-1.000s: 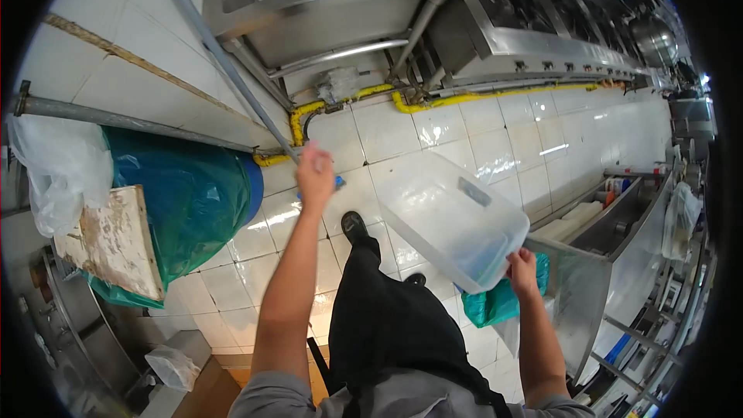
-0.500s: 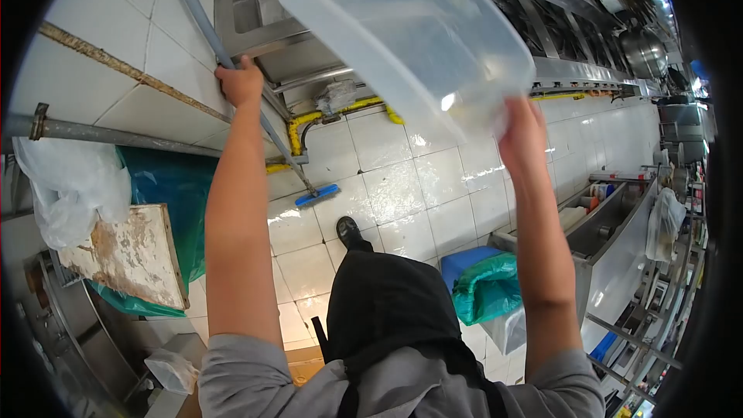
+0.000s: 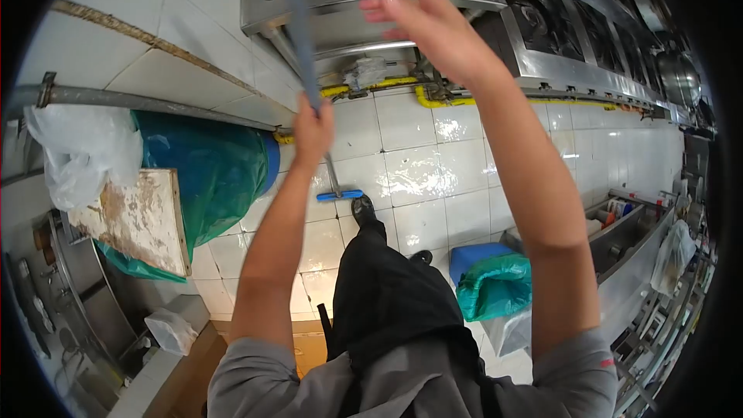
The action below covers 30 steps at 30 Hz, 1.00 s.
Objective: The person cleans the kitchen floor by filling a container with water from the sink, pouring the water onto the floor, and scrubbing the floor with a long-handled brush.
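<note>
My left hand [image 3: 313, 133] is wrapped round the grey pole of a floor squeegee [image 3: 339, 196], which stands nearly upright. Its blue head rests on the wet tiles beside my black shoe [image 3: 363, 210]. Out in front of the steel counter [image 3: 271, 4], my right hand [image 3: 426, 23] is raised with its fingers stretched out and holds nothing. The upper end of the pole is blurred.
A stove [image 3: 549, 27] runs along the right, with a yellow pipe [image 3: 464, 101] below it. Green-lined blue bins stand left [image 3: 224, 178] and right [image 3: 495, 286]. A worn board [image 3: 131, 220] leans at the left bin. The white floor [image 3: 422, 174] is wet.
The clear plastic tub has left my right hand, which has moved left and opened. My left hand has come right and lower with the squeegee, whose pole now stands more upright.
</note>
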{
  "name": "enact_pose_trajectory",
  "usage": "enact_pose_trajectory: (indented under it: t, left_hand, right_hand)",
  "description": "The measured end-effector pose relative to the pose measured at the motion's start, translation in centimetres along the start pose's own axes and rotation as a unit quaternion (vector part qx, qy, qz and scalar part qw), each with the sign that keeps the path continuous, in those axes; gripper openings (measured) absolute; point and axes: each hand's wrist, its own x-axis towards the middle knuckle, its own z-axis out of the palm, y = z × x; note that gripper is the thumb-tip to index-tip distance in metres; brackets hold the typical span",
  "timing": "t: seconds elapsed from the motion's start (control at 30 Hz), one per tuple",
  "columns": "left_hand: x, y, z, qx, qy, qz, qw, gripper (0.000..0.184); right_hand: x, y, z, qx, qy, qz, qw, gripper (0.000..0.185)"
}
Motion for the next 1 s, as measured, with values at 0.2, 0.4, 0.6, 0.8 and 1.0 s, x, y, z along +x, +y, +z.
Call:
enact_pose_trajectory:
  t: [0.2,0.4,0.6,0.8,1.0]
  left_hand:
    - [-10.8,9.0,7.2,-0.004,-0.049,0.162,0.986,0.011]
    - [-19.7,12.3,7.2,0.021,-0.169,0.069,0.983,0.014]
    - [-25.6,-7.0,7.3,0.323,-0.137,0.039,0.935,0.026]
    - [-30.2,-10.0,15.5,0.307,-0.151,-0.013,0.939,0.011]
    - [-32.5,3.2,19.0,0.256,-0.218,0.062,0.940,0.014]
  right_hand:
    - [-10.7,-6.5,-1.6,0.141,-0.079,-0.178,0.971,0.033]
    - [-26.2,-7.5,-5.4,0.289,0.081,-0.124,0.946,0.034]
    - [-36.7,5.3,-2.4,0.318,0.171,0.042,0.932,0.019]
    - [-44.3,8.0,-5.2,0.249,0.192,0.028,0.949,0.017]
    - [-48.7,2.7,-12.1,0.259,0.160,-0.087,0.949,0.016]
